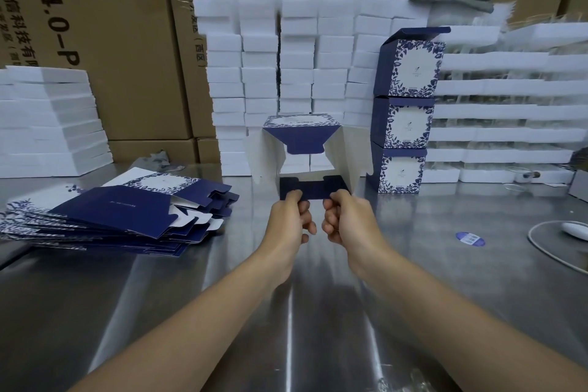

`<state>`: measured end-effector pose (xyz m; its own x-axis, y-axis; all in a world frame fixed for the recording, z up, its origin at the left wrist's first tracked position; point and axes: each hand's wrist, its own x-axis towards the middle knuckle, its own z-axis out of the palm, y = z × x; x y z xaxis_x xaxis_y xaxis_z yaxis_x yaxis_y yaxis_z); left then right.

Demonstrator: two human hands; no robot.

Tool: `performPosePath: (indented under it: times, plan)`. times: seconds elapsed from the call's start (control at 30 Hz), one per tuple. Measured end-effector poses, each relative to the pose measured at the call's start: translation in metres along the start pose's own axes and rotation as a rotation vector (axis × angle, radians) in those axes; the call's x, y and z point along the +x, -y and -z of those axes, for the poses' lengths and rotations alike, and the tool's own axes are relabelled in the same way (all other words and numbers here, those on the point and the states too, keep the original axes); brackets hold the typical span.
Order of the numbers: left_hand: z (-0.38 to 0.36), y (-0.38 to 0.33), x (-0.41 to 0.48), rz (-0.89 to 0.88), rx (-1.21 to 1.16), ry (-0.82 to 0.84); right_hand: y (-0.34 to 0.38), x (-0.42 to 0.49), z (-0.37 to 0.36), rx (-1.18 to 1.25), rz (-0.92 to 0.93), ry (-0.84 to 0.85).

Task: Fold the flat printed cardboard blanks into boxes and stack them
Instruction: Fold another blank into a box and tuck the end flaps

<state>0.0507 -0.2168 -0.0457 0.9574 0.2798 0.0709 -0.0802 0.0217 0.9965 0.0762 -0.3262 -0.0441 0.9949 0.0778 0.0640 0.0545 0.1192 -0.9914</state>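
Observation:
A half-opened blue-and-white printed box blank (305, 145) is held up above the steel table, its open end facing me with white inner walls showing. My left hand (294, 216) and my right hand (343, 218) both pinch its near dark-blue bottom flap (313, 189). A fanned pile of flat blanks (121, 213) lies on the table at the left. A stack of three folded boxes (405, 118) stands at the right, the top one with its lid flap raised.
White foam blocks (286, 67) are stacked in a wall behind, with more at left (47, 124) and right (509, 105). Brown cartons (111, 25) stand at the back. A blue sticker (470, 239) and a white cable (547, 245) lie on the table (222, 296) at right.

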Motion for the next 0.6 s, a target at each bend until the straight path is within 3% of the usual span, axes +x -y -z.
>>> performPosePath:
  times: [0.13, 0.27, 0.6]
  plan:
    - [-0.0014, 0.0008, 0.0011, -0.059, 0.053, 0.023, 0.0007, -0.0002, 0.0033, 0.02, -0.01, 0.007]
    - [-0.0037, 0.0038, 0.0002, -0.052, 0.034, 0.038, -0.0003, -0.0031, 0.001, 0.003, -0.006, 0.128]
    - [-0.0008, 0.003, 0.0015, -0.109, 0.066, 0.065, 0.0006, -0.0065, 0.0004, -0.054, 0.031, 0.152]
